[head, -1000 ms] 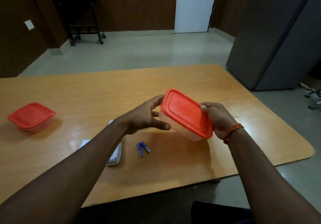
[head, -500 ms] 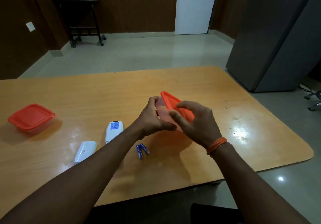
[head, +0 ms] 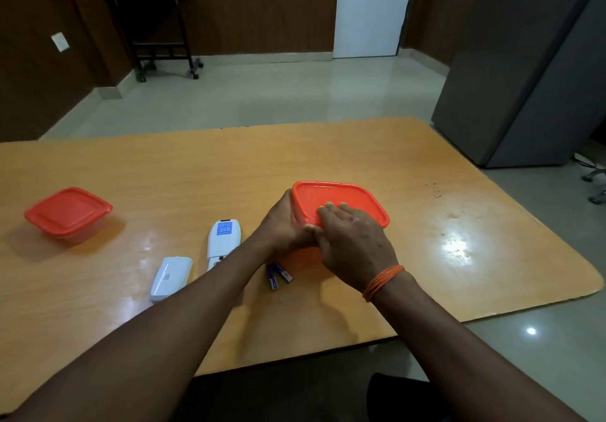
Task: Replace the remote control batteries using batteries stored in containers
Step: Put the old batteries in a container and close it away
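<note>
A clear container with an orange lid (head: 341,201) is at the table's middle, its lid facing up. My left hand (head: 284,225) grips its near left corner, and my right hand (head: 354,241) lies over the lid's near edge, thumb at that same corner. Both hands hold it. Two blue batteries (head: 278,276) lie on the table just below my hands. A white remote (head: 224,240) lies face down to the left, its battery bay end partly behind my left forearm. Its white battery cover (head: 171,278) lies further left.
A second container with an orange lid (head: 68,214) stands closed at the table's left. The wooden table (head: 459,225) ends at a rounded corner on the right. A grey cabinet (head: 524,67) stands beyond it, and a black trolley (head: 157,31) by the far wall.
The container was held tilted up in the air; it has come down level near the table. My right hand moved from its right side onto the lid's near edge.
</note>
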